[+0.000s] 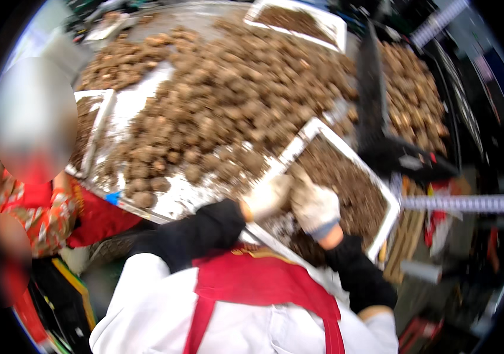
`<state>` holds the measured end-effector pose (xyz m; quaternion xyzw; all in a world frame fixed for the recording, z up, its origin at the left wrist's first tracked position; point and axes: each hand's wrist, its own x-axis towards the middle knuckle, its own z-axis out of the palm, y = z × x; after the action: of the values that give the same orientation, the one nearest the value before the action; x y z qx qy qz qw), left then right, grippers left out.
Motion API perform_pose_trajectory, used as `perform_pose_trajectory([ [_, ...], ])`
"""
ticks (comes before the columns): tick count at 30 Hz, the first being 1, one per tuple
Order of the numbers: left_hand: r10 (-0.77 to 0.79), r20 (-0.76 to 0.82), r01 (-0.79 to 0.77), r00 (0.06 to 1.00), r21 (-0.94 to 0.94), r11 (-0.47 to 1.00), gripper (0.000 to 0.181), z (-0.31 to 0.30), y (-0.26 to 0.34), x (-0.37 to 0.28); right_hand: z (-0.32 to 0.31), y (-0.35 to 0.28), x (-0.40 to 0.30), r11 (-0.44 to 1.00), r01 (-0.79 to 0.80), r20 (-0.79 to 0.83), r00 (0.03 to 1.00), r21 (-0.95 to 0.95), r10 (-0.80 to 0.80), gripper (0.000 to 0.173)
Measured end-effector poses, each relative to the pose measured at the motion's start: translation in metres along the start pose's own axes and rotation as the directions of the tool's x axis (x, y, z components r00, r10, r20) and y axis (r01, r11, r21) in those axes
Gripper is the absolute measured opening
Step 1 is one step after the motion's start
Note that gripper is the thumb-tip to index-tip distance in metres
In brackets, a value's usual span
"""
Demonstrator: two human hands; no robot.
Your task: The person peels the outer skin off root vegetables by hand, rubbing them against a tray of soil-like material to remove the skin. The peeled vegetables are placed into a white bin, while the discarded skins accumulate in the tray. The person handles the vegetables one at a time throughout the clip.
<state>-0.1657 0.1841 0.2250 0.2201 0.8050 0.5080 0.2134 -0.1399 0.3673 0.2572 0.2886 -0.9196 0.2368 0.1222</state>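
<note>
My left hand (268,198), in a pale work glove, is over the near left rim of a white foam box (352,149). Close beside it, my right hand (316,208), in a glove with a blue-grey cuff, is above the inside of that box. The fingers of both hands meet around a brownish thing, too blurred to name or to tell which hand grips it. Brown shredded matter (360,199), like roots or trimmings, fills much of the box. Beyond my hands lies a large heap of round, soil-brown tubers or bulbs (234,93).
Further white foam boxes stand at the far side (342,37) and at the left (97,132). A black divider (372,88) separates another heap (411,101) at the right. A person in a patterned sleeve (64,208) is at the left table edge. A wooden pallet (404,239) lies at the right.
</note>
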Motion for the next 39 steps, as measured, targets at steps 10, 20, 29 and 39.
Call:
perform_pose_trajectory([
  [10, -0.124, -0.238, -0.015, 0.963, -0.511, 0.86, 0.064, 0.006, 0.034, 0.003, 0.008, 0.006, -0.003, 0.932, -0.161, -0.028, 0.983, 0.324, 0.179, 0.059],
  [20, 0.02, -0.413, -0.206, 0.911, -0.413, 0.887, 0.067, -0.002, 0.031, -0.007, -0.043, -0.022, -0.008, 0.669, -0.358, 0.062, 0.904, 0.651, 0.424, 0.019],
  [29, -0.003, -0.503, -0.205, 0.865, -0.359, 0.91, 0.055, 0.007, 0.008, -0.001, -0.011, -0.04, 0.002, 0.805, -0.278, -0.247, 0.855, 0.524, 0.456, 0.02],
  [39, -0.292, -0.301, -0.049, 0.908, -0.767, 0.64, 0.06, -0.004, 0.013, -0.002, -0.034, -0.029, -0.008, 0.761, -0.515, 0.07, 0.843, 0.396, 0.534, 0.024],
])
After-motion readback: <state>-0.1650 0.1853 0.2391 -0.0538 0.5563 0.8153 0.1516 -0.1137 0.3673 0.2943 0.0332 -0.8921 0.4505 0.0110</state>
